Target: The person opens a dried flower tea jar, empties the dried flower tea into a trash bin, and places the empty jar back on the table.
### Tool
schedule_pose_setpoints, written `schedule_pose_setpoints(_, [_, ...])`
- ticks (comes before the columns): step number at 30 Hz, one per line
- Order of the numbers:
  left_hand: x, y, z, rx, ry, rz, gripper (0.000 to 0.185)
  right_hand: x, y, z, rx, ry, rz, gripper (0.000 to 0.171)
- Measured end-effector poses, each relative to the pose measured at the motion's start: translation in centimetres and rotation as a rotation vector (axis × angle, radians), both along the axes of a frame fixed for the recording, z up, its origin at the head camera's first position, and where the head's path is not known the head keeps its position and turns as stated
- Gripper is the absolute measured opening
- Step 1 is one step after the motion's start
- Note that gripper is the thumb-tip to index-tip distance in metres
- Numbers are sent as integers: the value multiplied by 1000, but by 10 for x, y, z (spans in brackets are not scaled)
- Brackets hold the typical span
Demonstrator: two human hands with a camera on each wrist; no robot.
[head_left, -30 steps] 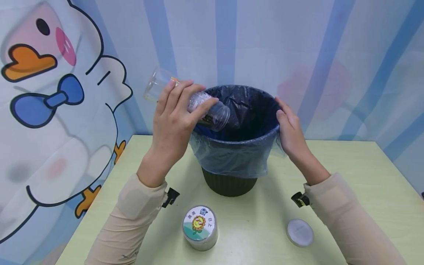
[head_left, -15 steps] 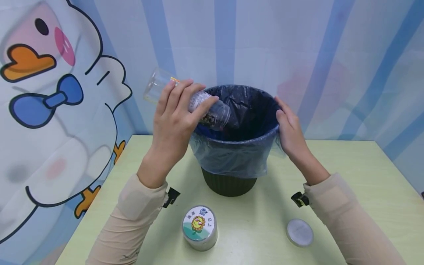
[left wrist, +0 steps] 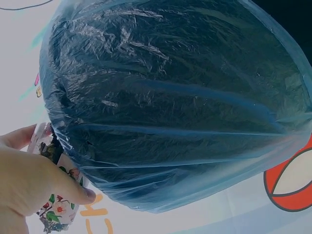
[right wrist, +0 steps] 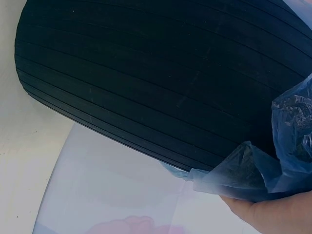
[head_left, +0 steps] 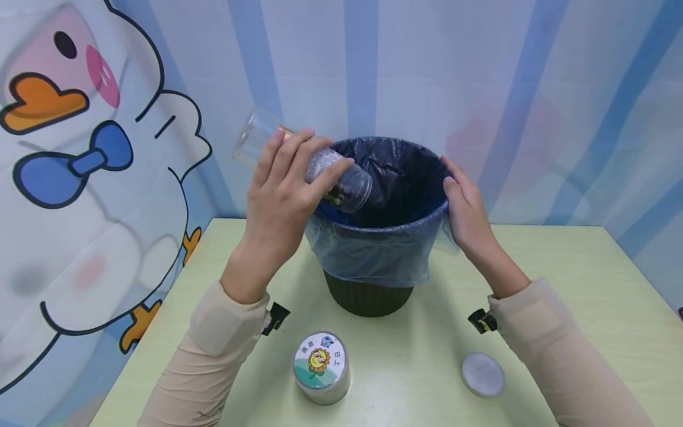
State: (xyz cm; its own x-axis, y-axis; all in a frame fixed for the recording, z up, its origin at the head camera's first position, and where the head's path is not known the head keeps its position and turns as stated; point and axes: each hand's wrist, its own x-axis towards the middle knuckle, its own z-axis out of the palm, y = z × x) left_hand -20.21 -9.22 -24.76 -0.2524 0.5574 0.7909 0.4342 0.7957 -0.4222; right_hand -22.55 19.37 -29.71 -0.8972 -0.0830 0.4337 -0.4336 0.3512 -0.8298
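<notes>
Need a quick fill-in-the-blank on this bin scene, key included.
1. The clear jar is in the ____ hand.
2. The bin has a ____ plastic liner.
3. The round lid lies nearer the ____ sleeve.
4. In the head view, the stickered container stands ____ of the lid.

Missing: left; blue; right; left.

Orange letters "CK" [left wrist: 94, 212] on the backdrop [head_left: 416, 71], turned sideways in left wrist view, small characters around a sunflower on the top label [head_left: 320, 360] of the canister [head_left: 328, 394], not read with certainty, fine print on bottle [head_left: 355, 185] label [head_left: 321, 161], illegible.
</notes>
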Motion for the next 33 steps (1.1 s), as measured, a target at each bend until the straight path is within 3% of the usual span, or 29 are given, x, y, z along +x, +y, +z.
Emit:
schedule_pose_setpoints(9, [0,0,1,-27,-36,-37,48,1,-1,1,2,7,0,52])
schedule_pose_setpoints(18, [0,0,1,-67,-39,-14,47,1,0,1,2,1,-1,52])
schedule_pose_setpoints(33, [-2,2,2,-44,148,64,50,1,0,0,4,-5,-2,52])
